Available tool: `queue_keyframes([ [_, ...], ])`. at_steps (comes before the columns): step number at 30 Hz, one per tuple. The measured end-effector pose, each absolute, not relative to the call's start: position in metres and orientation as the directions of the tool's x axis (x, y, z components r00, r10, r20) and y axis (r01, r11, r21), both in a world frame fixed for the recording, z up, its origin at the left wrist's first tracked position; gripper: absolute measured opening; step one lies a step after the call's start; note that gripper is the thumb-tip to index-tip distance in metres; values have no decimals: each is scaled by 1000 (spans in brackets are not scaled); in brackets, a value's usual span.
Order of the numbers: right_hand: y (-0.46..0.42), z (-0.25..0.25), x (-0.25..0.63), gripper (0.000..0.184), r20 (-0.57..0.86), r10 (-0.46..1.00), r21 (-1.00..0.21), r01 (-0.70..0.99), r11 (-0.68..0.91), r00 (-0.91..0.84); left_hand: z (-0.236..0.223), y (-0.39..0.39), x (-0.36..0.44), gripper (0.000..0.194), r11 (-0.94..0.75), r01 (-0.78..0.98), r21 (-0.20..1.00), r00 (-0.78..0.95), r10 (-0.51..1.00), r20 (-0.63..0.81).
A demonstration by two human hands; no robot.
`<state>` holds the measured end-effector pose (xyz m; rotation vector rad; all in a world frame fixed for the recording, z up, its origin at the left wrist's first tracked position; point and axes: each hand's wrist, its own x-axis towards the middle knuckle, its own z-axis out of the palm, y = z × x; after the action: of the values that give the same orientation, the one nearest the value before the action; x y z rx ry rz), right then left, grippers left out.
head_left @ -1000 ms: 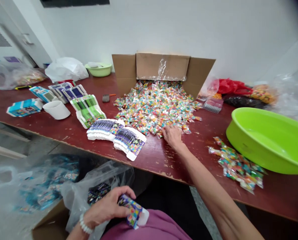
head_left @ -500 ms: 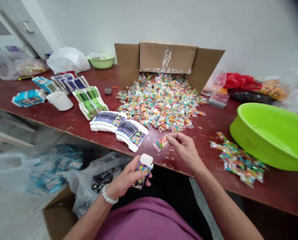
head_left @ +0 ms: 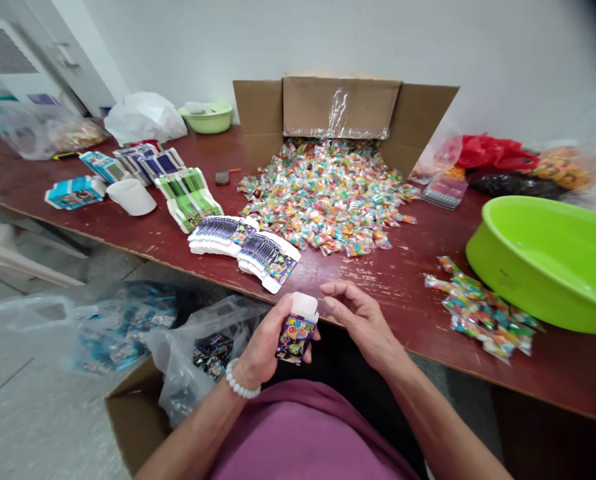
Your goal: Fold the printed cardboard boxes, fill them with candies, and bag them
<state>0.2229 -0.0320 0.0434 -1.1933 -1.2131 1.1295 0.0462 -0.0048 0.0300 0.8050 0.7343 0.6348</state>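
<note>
My left hand is closed around a small purple printed candy box, its white top flap standing up at the open end. Just right of that flap is my right hand, with thumb and forefinger slightly apart and no candy visible between them. Beyond both hands, a large heap of wrapped candies spills from a cardboard carton lying on its side. Flattened purple boxes lie in overlapping rows at the table's front, left of my hands.
A smaller candy pile lies beside a big green basin on the right. Green flat boxes, a white cup and blue boxes stand leftward on the red table. Below, a plastic bag holds dark packs.
My right hand has moved from over the table to the box's open end, and the wrapped candy it pinched is out of sight. The box has come up slightly.
</note>
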Motion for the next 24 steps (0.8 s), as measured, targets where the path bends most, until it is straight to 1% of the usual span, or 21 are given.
queue_keyframes([
  [2,-32,41,217,32,-64,995,-985,-156,-75,-73,30,-8,48,42,502,-252,828,575,765,-288],
  [3,-33,40,213,34,-97,985,-969,-212,-126,-142,30,-9,49,41,475,-272,837,559,786,-265],
  [4,-33,39,208,34,-111,975,-957,-244,-157,-192,29,-10,50,40,451,-290,844,535,808,-248],
  [5,-33,38,205,31,-111,973,-953,-256,-163,-204,29,-12,50,39,438,-305,846,511,825,-242],
  [6,-33,37,202,27,-101,979,-959,-244,-144,-179,28,-12,50,38,437,-320,841,494,834,-246],
  [8,-32,35,199,21,-20,998,-992,-127,-28,-65,28,-12,50,35,476,-355,805,493,827,-272],
  [10,-32,34,201,17,159,987,-984,85,158,12,28,-11,48,38,570,-378,730,546,774,-321],
  [12,-31,35,206,15,322,945,-916,237,324,-48,28,-8,47,46,652,-377,657,600,713,-363],
  [13,-31,36,207,17,366,925,-887,262,379,-97,28,-8,46,49,674,-372,638,613,695,-376],
  [14,-32,37,209,18,380,915,-876,266,402,-134,28,-7,45,50,682,-368,632,616,688,-384],
  [16,-32,36,210,17,336,931,-890,275,364,-146,28,-7,45,44,662,-367,654,590,709,-387],
  [18,-32,35,208,9,255,961,-912,304,275,-106,28,-8,47,40,620,-367,693,544,748,-381],
  [20,-31,33,205,6,172,981,-940,281,191,-89,27,-9,48,45,594,-358,720,520,768,-375],
  [22,-30,32,202,8,92,989,-981,159,110,-114,26,-10,49,57,595,-334,731,536,758,-372],
  [24,-28,33,202,14,17,988,-1000,15,20,-154,26,-10,49,68,618,-297,728,572,725,-383],
])
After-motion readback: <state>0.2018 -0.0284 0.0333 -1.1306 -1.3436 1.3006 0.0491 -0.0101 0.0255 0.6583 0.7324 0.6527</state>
